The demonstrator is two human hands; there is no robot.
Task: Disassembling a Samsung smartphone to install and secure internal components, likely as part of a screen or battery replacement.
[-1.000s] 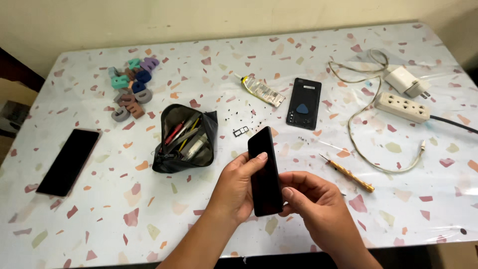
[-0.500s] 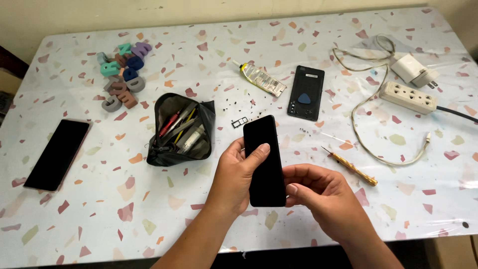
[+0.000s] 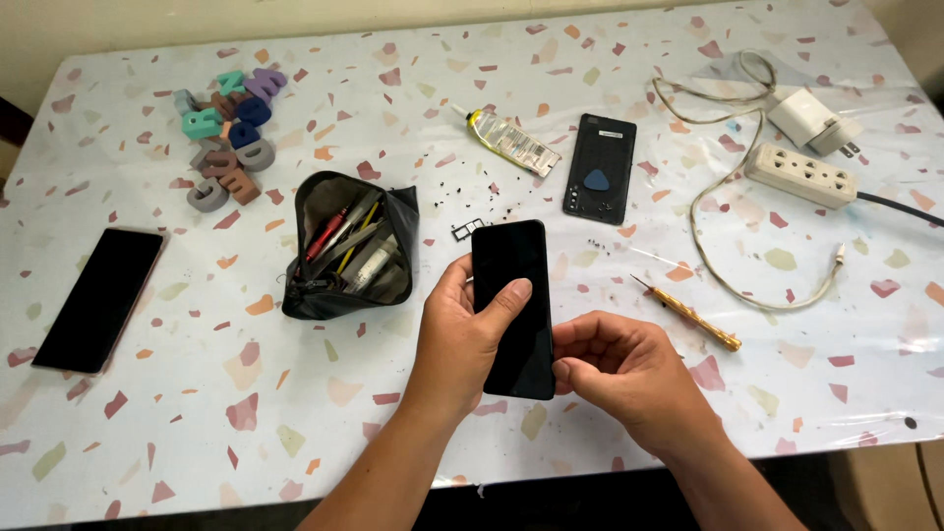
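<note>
Phone (image 3: 513,295) runs lengthwise away from you; your left hand (image 3: 460,339) fingers clasp it, right hand (image 3: 619,369) pinches its lower edge.

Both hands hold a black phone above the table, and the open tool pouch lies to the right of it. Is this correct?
Not quite. In the head view, the left hand and right hand do hold the black phone, but the open tool pouch lies to the left of it, not the right.
</note>
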